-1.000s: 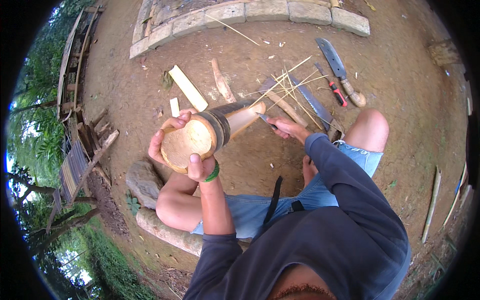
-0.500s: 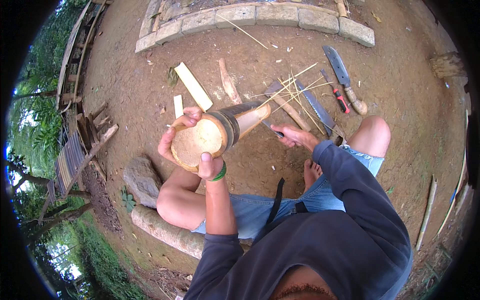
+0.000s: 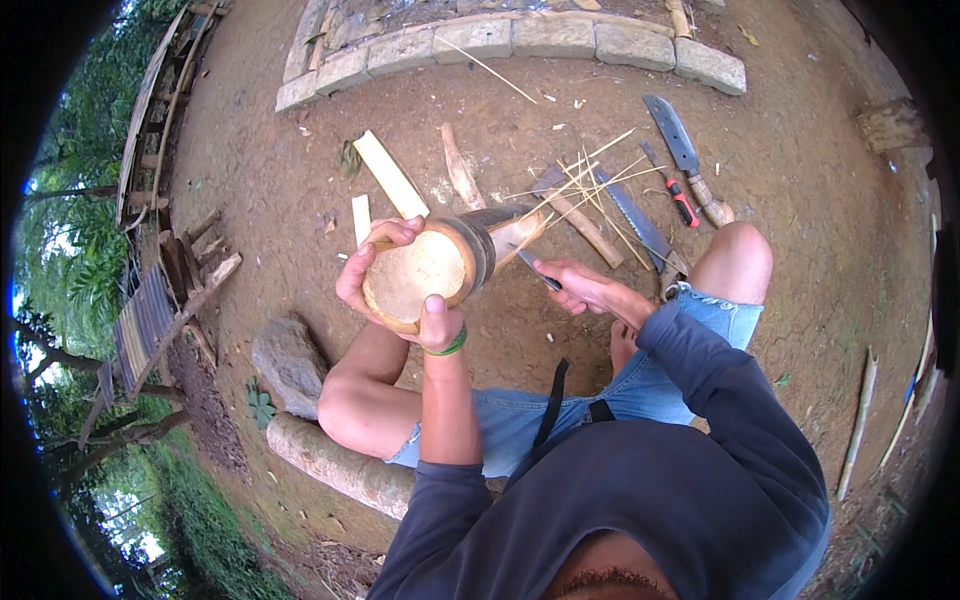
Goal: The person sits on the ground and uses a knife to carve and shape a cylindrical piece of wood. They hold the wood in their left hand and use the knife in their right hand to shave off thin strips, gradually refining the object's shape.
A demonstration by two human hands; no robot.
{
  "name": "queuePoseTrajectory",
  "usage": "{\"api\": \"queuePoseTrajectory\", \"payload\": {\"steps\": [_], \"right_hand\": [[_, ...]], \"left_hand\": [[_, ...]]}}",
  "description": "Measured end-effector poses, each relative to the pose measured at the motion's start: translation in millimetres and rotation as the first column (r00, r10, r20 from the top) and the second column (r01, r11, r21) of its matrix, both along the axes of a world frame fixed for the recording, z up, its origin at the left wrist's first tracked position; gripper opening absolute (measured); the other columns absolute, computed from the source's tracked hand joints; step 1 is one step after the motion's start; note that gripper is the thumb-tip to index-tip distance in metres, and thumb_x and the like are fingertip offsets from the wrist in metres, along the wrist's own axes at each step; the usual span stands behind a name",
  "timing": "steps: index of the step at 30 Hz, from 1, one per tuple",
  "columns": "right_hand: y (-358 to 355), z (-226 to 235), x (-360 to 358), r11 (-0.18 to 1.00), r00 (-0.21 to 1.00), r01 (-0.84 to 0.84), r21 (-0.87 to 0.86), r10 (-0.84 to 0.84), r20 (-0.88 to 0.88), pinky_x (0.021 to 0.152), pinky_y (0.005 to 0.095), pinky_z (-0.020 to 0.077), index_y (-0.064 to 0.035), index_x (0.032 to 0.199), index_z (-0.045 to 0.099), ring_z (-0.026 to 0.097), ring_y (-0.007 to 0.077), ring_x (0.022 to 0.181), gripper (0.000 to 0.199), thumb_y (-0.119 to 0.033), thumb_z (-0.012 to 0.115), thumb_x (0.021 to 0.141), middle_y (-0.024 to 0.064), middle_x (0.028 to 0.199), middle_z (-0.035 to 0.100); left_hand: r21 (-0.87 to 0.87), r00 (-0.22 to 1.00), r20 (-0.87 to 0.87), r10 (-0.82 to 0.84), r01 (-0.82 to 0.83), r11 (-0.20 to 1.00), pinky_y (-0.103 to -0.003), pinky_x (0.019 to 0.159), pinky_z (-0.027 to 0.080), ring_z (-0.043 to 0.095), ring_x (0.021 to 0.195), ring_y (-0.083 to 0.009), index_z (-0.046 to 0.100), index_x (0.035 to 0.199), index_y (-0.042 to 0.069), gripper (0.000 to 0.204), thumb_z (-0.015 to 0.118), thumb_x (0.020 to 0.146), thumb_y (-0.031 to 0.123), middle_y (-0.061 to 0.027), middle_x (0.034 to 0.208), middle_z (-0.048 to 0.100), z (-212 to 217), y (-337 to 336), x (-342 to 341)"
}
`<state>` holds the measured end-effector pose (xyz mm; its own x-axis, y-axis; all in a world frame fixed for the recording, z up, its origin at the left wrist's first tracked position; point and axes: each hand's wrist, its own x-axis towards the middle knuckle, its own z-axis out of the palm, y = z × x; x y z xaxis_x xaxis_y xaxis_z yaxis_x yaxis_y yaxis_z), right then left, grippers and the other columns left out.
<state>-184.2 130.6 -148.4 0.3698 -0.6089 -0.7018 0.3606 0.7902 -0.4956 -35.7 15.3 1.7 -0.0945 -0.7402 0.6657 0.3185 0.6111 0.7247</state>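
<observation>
My left hand (image 3: 438, 326) is closed around the near end of a bamboo tube (image 3: 412, 272). The thumb presses the rim of its pale end face while the fingers wrap the far side. A dark band circles the tube, and its side is cut away to pale wood toward the far right end. In my right hand (image 3: 580, 286) is a small knife (image 3: 541, 270) with a dark handle. Its blade points up and left, close to the pale cut side; whether it touches I cannot tell.
Beyond the tube, thin strips (image 3: 590, 190) lie across a hand saw (image 3: 635, 222) and a wooden-handled tool (image 3: 585, 225). Farther right are a red-handled tool (image 3: 682, 203) and a broad-bladed knife (image 3: 675, 135). A split bamboo piece (image 3: 390, 175) lies left of a stick (image 3: 459, 168).
The tube and my left hand have shifted slightly to the right. My right hand with the knife has drawn back a little toward me.
</observation>
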Motion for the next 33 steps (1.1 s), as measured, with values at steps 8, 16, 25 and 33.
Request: {"api": "queuePoseTrajectory", "payload": {"steps": [8,16,25,33], "right_hand": [[-1,17,-3,0.999,0.997,-0.048,-0.006,0.048,0.062,0.037,0.0245,0.0187,-0.014,0.089,0.045,0.027,0.0047,0.043,0.037,-0.046,0.039,0.106,-0.0066,0.057,0.031],[-21,70,9,0.974,0.974,-0.114,-0.194,0.149,0.171,0.034,0.0213,0.0174,-0.0129,0.082,0.045,0.026,0.0011,0.04,0.047,-0.055,0.044,0.102,-0.0092,0.054,0.031],[-8,130,40,0.999,0.968,0.014,-0.047,-0.002,0.251,0.033,0.0218,0.0167,-0.0138,0.082,0.045,0.024,0.0023,0.037,0.044,-0.051,0.041,0.104,-0.0071,0.051,0.03],[-4,123,43,0.986,0.804,0.142,0.083,-0.163,0.571,0.033,0.0219,0.017,-0.0134,0.087,0.048,0.024,0.0025,0.039,0.04,-0.049,0.041,0.105,-0.0075,0.054,0.031]], "left_hand": [[0.011,0.998,-0.054,-0.009,0.01,1.0,-0.048,0.092,0.042,0.051,0.101,-0.0299,0.033,0.135,0.015,0.074,0.074,0.075,0.032,-0.0154,0.102,0.054,-4,-5,7],[0.026,0.997,-0.065,0.05,-0.049,0.998,-0.05,0.09,0.041,0.049,0.101,-0.0306,0.036,0.133,0.016,0.072,0.074,0.073,0.03,-0.0127,0.102,0.054,0,1,13],[-0.002,0.993,-0.085,0.079,-0.079,0.997,-0.048,0.092,0.045,0.053,0.102,-0.0307,0.035,0.134,0.012,0.071,0.072,0.075,0.028,-0.0161,0.104,0.054,-3,4,13],[0.035,0.989,-0.077,0.127,-0.125,0.992,-0.048,0.094,0.047,0.055,0.104,-0.0305,0.037,0.132,0.007,0.071,0.073,0.075,0.028,-0.0183,0.108,0.053,2,2,5]]}}
